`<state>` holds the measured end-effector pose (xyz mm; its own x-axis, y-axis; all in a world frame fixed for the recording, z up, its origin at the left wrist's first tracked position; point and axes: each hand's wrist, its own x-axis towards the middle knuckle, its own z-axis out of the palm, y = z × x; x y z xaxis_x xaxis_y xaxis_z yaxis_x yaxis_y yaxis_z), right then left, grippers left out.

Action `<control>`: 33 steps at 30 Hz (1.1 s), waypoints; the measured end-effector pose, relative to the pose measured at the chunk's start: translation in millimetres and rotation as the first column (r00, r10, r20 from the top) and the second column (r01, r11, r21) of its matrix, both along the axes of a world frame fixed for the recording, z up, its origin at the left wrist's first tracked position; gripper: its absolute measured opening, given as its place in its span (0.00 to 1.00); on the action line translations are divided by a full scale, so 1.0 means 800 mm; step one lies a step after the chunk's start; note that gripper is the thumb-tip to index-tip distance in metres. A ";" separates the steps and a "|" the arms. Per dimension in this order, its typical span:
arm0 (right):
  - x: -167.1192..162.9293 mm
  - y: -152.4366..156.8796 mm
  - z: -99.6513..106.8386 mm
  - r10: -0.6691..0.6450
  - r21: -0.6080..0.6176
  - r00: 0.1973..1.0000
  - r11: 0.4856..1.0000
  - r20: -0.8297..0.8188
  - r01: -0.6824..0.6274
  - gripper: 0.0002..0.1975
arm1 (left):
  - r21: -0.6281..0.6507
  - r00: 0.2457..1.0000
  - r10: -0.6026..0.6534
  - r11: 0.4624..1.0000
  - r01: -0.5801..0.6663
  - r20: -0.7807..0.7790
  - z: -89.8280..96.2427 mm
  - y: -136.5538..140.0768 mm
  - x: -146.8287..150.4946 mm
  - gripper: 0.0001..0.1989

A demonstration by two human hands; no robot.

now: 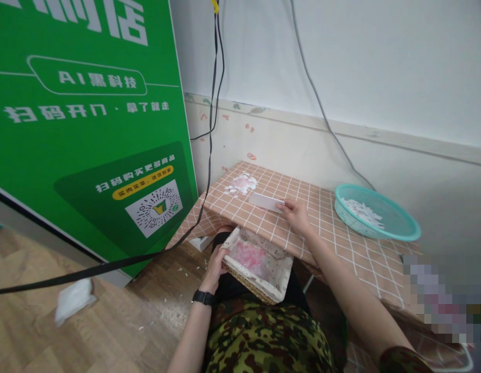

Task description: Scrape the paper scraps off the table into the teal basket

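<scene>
My left hand (215,269) grips the left rim of a cloth-lined wicker basket (281,280), tilted on my lap below the table edge. Pink and white powdery bits (250,256) lie inside it. Over the table, my right hand (294,215) pinches the right end of a flat white rectangular piece (265,202); its exact kind is unclear. Just beyond that piece, a heap of white and pale pink flakes (240,184) is spread on the brown checked tablecloth (302,186).
A turquoise colander (399,220) with white pieces (362,211) stands at the right. A black cable (147,257) crosses in front of a green cabinet (119,129) at left. A white plastic bag (74,299) and scraps lie on the floor. The far right is pixelated.
</scene>
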<state>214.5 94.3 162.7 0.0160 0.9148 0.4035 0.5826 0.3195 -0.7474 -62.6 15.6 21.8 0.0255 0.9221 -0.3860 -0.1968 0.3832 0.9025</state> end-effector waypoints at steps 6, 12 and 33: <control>0.004 -0.003 0.003 0.064 -0.023 0.997 0.998 -0.048 -0.065 0.17 | 0.007 1.000 -0.021 1.000 0.021 -0.007 0.000 -0.001 0.000 0.19; 0.010 -0.004 -0.003 -0.047 -0.010 0.997 0.999 -0.064 0.046 0.19 | 0.012 1.000 -0.022 1.000 0.022 -0.010 0.001 -0.001 0.000 0.19; -0.015 -0.002 0.014 0.069 -0.045 0.996 0.996 -0.055 -0.071 0.15 | -0.058 0.995 0.048 0.997 -0.043 0.088 0.001 -0.003 0.000 0.21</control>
<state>202.4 92.5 173.5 -0.0285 0.9322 0.3609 0.5192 0.3224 -0.7915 -62.5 13.5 22.3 0.0209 0.9001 -0.4352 -0.2936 0.4216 0.8579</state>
